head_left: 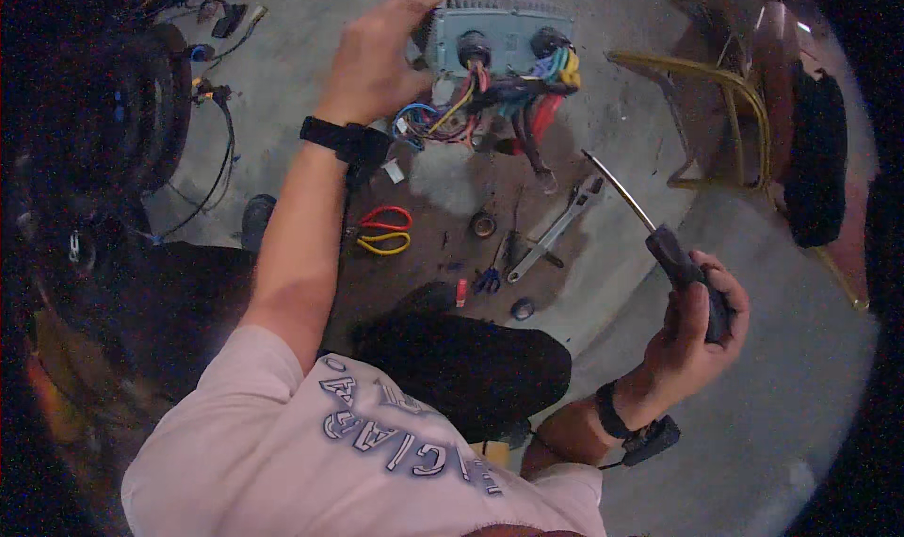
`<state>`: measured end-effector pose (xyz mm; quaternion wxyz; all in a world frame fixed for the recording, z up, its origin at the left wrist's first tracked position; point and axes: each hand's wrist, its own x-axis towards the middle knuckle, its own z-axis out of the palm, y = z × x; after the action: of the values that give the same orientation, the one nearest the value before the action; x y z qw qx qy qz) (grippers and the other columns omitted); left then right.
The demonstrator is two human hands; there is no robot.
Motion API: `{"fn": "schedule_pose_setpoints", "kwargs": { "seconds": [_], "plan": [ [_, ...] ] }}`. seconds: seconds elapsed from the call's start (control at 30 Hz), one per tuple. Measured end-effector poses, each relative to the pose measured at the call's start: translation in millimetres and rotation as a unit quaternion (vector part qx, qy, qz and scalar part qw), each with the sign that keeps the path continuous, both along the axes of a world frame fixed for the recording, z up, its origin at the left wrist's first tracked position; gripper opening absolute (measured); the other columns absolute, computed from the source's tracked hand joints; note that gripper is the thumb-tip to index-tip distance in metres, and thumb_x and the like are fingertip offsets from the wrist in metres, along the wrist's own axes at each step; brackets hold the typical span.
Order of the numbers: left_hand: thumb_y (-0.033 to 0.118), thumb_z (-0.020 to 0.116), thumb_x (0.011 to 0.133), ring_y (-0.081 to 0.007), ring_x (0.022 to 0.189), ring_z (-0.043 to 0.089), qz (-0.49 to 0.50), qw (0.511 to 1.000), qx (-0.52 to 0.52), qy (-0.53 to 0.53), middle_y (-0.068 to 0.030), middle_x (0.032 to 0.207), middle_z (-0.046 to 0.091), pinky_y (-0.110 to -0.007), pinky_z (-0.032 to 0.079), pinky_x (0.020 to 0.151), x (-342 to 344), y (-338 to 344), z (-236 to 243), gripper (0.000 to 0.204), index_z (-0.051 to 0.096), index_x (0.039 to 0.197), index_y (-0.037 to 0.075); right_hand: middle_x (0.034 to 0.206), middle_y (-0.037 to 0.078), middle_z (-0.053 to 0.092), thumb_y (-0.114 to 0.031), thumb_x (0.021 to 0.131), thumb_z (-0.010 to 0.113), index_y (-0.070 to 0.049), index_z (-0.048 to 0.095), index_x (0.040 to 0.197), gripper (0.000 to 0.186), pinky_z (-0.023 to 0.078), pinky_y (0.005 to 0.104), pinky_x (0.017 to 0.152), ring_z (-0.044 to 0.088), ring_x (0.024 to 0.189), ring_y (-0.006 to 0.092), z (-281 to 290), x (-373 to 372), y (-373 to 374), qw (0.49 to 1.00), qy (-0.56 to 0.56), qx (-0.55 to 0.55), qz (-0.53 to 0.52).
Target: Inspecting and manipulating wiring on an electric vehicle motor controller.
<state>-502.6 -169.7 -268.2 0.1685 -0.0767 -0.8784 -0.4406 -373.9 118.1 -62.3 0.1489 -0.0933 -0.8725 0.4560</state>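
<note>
My left hand (381, 52) grips the left end of a grey finned metal controller box (513, 38), its fingers over the top edge and the thumb below. Two round cable outlets face me, and bundles of coloured wires (556, 75) hang out of them. Off to the right, my right hand (702, 320) is wrapped round the black handle of a screwdriver (678, 259). The screwdriver's metal shaft slants up and left, its tip apart from the box and wires.
On the floor below the box lie an adjustable wrench (556, 231), red-and-yellow-handled scissors (384, 233), tape rolls (483, 224) and a small red item (461, 293). A gold metal frame (744, 85) stands at right. Loose cables (229, 132) and a dark rounded object (122, 113) are at left.
</note>
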Motion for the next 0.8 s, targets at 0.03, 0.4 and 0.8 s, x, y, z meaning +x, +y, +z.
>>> {"fn": "schedule_pose_setpoints", "kwargs": {
  "seconds": [0.03, 0.4, 0.8],
  "plan": [
    [0.006, 0.084, 0.064, -0.0292, 0.113, 0.065, -0.008, 1.0, 0.009, 0.015, -0.0076, 0.128, 0.065, -0.039, 0.054, 0.093, 0, 2, -1, 0.078, 0.055, 0.135, 0.021, 0.107, 0.022, 0.067, -0.007, 0.086, 0.071, 0.0, 0.062, 0.104, 0.021, 0.056, 0.0392, 0.088, 0.066, 0.101, 0.0272, 2, -1, -4, 1.0, 0.022, -0.01, -0.009],
    [-0.001, 0.079, 0.064, -0.0295, 0.126, 0.058, 0.005, 0.995, 0.091, 0.051, -0.006, 0.134, 0.063, -0.039, 0.05, 0.104, 14, 10, -6, 0.074, 0.058, 0.131, 0.021, 0.103, 0.023, 0.068, -0.003, 0.086, 0.069, 0.001, 0.063, 0.101, 0.017, 0.057, 0.0321, 0.074, 0.067, 0.09, 0.0256, -13, -24, -30, 0.998, 0.04, -0.011, -0.037],
    [0.011, 0.076, 0.076, -0.03, 0.123, 0.06, -0.007, 0.992, 0.095, 0.085, -0.0091, 0.129, 0.065, -0.041, 0.05, 0.103, 9, -3, -6, 0.055, 0.06, 0.128, 0.017, 0.103, 0.025, 0.067, -0.004, 0.086, 0.07, 0.001, 0.061, 0.101, 0.018, 0.057, 0.0285, 0.067, 0.067, 0.086, 0.0234, -33, -33, -48, 0.998, 0.045, -0.049, 0.01]
  ]
}}
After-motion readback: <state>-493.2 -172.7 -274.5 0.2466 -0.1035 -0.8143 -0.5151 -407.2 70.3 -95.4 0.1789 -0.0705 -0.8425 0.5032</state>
